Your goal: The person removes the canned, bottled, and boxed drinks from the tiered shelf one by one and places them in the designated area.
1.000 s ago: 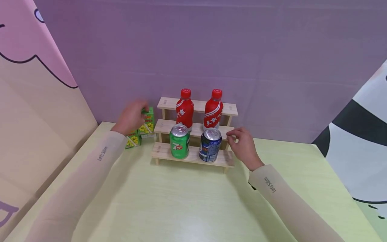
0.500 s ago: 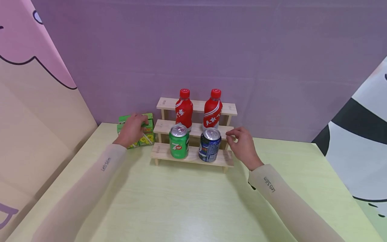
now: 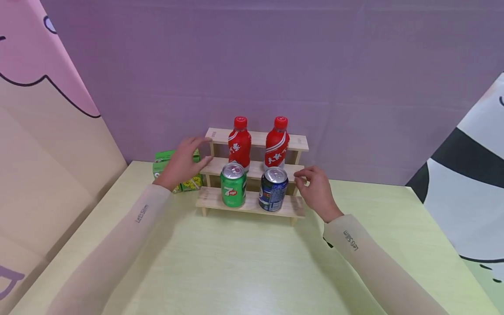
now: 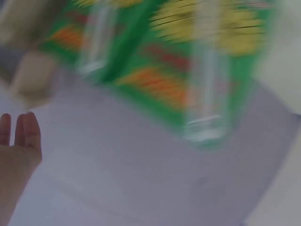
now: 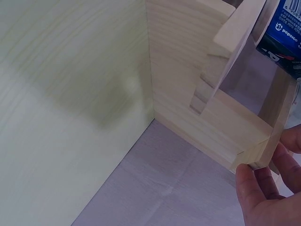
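Observation:
My left hand [image 3: 185, 162] has its thumb and fingers spread, near the left ends of the upper tiers of a three-tier wooden shelf [image 3: 212, 199]. Whether it touches the wood I cannot tell. Behind and beside it stand several green drink cartons [image 3: 162, 167], partly hidden; blurred yellow flowers and straws show on the cartons [image 4: 160, 94] in the left wrist view. The right hand [image 3: 316, 192] pinches the right end of the middle tier, with fingers [image 5: 249, 188] at the board's edge in the right wrist view.
Two red bottles [image 3: 239, 146] stand on the middle tier. A green 7up can [image 3: 234, 190] and a blue Pepsi can [image 3: 272, 192] are on the lowest tier. A purple backdrop [image 3: 252, 65] rises behind the pale table [image 3: 236, 258].
The left hand pressed down over the cartons, with the taller-standing one ending lower, then let go and shifted right to the shelf's left side. The right hand has stayed put.

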A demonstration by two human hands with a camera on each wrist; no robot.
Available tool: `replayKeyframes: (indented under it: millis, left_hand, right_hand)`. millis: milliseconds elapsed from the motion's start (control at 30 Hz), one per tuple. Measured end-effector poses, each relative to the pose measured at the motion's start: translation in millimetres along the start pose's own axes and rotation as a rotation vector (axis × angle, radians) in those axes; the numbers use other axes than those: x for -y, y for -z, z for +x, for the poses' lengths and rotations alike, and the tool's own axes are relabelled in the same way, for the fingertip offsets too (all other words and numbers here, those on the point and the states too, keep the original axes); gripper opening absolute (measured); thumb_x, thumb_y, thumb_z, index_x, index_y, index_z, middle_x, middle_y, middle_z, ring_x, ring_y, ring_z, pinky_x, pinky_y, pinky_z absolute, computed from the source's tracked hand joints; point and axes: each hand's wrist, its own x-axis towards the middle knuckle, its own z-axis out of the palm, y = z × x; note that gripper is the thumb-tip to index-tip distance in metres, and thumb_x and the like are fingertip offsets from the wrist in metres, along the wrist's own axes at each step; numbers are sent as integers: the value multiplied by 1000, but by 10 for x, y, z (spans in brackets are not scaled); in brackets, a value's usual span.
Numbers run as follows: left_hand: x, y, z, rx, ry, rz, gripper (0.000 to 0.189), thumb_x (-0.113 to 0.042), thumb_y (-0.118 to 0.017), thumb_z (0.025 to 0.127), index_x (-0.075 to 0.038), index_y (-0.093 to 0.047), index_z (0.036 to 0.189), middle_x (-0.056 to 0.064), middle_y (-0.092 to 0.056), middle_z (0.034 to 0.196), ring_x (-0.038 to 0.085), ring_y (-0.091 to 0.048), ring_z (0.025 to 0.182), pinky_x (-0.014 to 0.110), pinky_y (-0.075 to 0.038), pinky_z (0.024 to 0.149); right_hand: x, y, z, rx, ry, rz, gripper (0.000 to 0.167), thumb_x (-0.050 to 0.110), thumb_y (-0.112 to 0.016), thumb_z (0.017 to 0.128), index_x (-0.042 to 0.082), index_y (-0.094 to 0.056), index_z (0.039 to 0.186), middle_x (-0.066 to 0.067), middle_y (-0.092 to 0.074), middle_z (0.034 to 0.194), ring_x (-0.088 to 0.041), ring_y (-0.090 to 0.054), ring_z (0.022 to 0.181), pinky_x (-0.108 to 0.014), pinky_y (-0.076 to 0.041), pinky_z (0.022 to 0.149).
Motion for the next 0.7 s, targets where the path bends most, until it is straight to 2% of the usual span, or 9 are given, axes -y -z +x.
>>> replayKeyframes:
  millis: [167,300,533,700]
  left_hand:
    - [-371,78,295,-13,-110,-141,76,-29,-77,79,-22,-37,143,4,-43,139,27,-44,121,43,-47,90]
    - [-534,47,427,-6,-155,-208,83,-27,-79,77,-25,-33,145,4,-43,138,24,-45,120,38,-49,87]
    - [-616,1,441,28,-147,-296,84,-16,-78,78,-30,-27,144,5,-46,130,21,-49,112,39,-52,83]
    - [-588,21,405,3,-127,-309,83,-13,-78,78,-29,-28,143,5,-46,131,21,-49,110,37,-52,81]
  right_hand:
    - [-3,-7,1,0,-9,-9,20,9,-60,92,-1,-67,108,-14,-51,106,-32,-47,101,-47,-45,86]
    - [-4,-14,4,-6,7,-12,19,9,-60,92,-1,-68,107,-14,-52,106,-32,-46,102,-47,-42,88]
    - [19,-2,9,-14,24,-3,19,8,-61,91,-2,-68,106,-14,-52,105,-32,-48,102,-48,-41,91]
    - [9,15,-2,-9,9,5,19,6,-61,91,-3,-67,106,-15,-52,105,-32,-48,102,-48,-41,90]
